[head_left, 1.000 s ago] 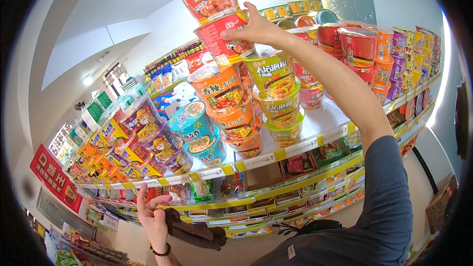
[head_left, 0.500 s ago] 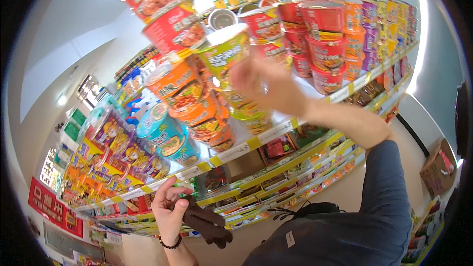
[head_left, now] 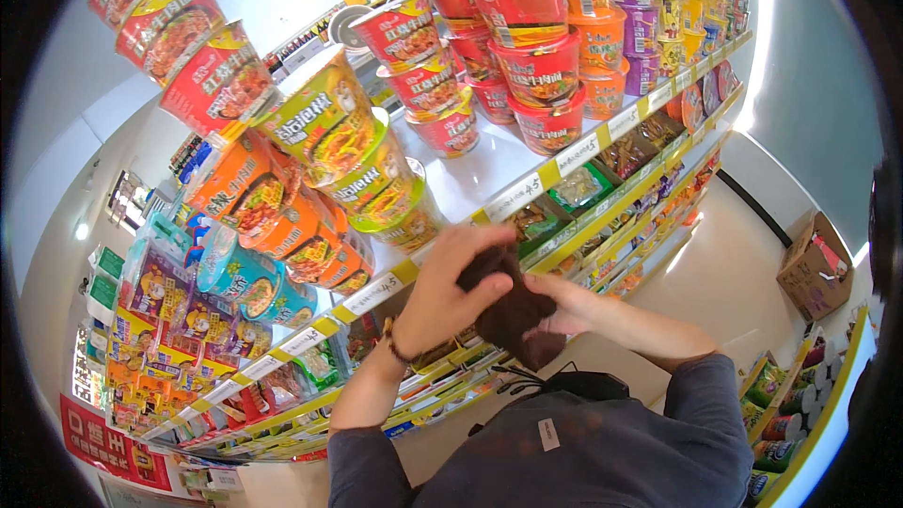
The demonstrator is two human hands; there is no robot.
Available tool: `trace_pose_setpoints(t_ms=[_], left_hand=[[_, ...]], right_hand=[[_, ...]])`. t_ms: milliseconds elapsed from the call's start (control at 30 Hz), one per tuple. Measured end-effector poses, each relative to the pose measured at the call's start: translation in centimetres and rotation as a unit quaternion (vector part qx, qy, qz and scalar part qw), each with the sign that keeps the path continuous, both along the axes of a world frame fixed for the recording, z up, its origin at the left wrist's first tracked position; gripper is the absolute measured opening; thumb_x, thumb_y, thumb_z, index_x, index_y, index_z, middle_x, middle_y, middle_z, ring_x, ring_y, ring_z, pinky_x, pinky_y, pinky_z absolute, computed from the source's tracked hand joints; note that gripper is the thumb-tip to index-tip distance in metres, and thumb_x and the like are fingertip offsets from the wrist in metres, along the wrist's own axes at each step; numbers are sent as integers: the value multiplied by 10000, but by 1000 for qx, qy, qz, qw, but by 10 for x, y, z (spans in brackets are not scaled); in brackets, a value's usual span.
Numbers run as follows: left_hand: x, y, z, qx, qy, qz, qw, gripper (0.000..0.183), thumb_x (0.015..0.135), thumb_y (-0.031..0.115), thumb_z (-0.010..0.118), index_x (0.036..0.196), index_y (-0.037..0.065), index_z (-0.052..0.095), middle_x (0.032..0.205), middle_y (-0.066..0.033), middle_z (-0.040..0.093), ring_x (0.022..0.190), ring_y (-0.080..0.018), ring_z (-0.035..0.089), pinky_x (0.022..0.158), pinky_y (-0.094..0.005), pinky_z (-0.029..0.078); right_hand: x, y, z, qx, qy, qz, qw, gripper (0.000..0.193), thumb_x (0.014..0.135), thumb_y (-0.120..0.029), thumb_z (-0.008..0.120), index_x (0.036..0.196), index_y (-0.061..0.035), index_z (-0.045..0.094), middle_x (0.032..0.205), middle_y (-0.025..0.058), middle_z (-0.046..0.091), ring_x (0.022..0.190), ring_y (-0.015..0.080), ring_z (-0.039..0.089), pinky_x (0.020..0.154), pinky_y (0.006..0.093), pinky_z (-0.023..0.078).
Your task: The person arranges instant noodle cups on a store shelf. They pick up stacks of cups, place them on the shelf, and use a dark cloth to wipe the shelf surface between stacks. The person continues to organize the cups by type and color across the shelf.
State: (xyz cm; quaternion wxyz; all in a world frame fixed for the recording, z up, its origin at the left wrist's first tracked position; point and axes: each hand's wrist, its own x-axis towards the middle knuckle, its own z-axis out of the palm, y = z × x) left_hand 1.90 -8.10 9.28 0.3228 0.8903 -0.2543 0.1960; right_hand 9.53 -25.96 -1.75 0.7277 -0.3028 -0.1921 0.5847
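Observation:
A dark brown folded cloth [head_left: 515,320] is held between my two hands in front of my chest, just off the shelf edge. My left hand [head_left: 450,284] grips it from the left, thumb on the near side and fingers curled over the far side. From the right, my right hand [head_left: 562,305] pinches it, with part of its fingers hidden by the cloth. Beyond my hands, a stack of green instant noodle cups [head_left: 324,122] stands at the front of the white shelf [head_left: 478,179]; its upper cup leans.
Red noodle cups [head_left: 531,66] stand stacked to the right, orange cups [head_left: 252,190] and blue cups [head_left: 240,268] to the left. A tall red stack [head_left: 221,85] leans at the upper left. Lower shelves hold packaged snacks. A cardboard box [head_left: 814,263] sits on the floor at right.
My right hand has come down from beside the green noodle cups and taken hold of the cloth. My left hand has moved up and right with it. The view has shifted.

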Motion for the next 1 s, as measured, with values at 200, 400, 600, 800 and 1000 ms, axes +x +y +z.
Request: trace_pose_setpoints(t_ms=[200,400,600,800,1000], left_hand=[[98,2,-35,-437,25,147,887,381,918,297,521,1188,28,505,1049,-15,569,967,-102,499,834,-278,407],[183,29,-23,-547,-67,193,812,343,929,215,484,1144,-51,453,1026,-67,536,898,-121,497,802,-276,412],[217,44,-13,-517,-140,280,797,506,892,256,505,1234,-87,360,1139,-186,490,1037,-231,488,899,-329,383],[248,66,-39,-294,-166,517,786,892,657,319,726,1291,-110,268,1260,-339,371,1208,-444,344,1022,-478,251],[267,65,-56,-237,-95,544,799,1215,538,393,826,1363,-90,75,1327,-349,252,1269,-441,253,1067,-451,229]], right_hand=[[44,-19,31,-20,-9,-234,972,522,874,-341,583,1305,-100,414,1242,70,535,1168,207,491,972,460,361],[67,21,97,31,-195,-376,905,561,853,-360,616,1251,-22,410,1167,85,553,1052,199,551,862,413,439],[165,86,63,-174,-614,-379,670,545,801,-405,639,1137,-3,487,1050,166,580,916,270,602,777,435,486],[175,123,25,-310,-833,-253,382,725,738,-541,626,1213,-12,482,1318,251,372,1240,414,332,1006,490,302],[201,140,19,-369,-799,-103,463,780,737,-548,590,1316,-58,411,1419,243,260,1319,426,206,1055,513,214]])
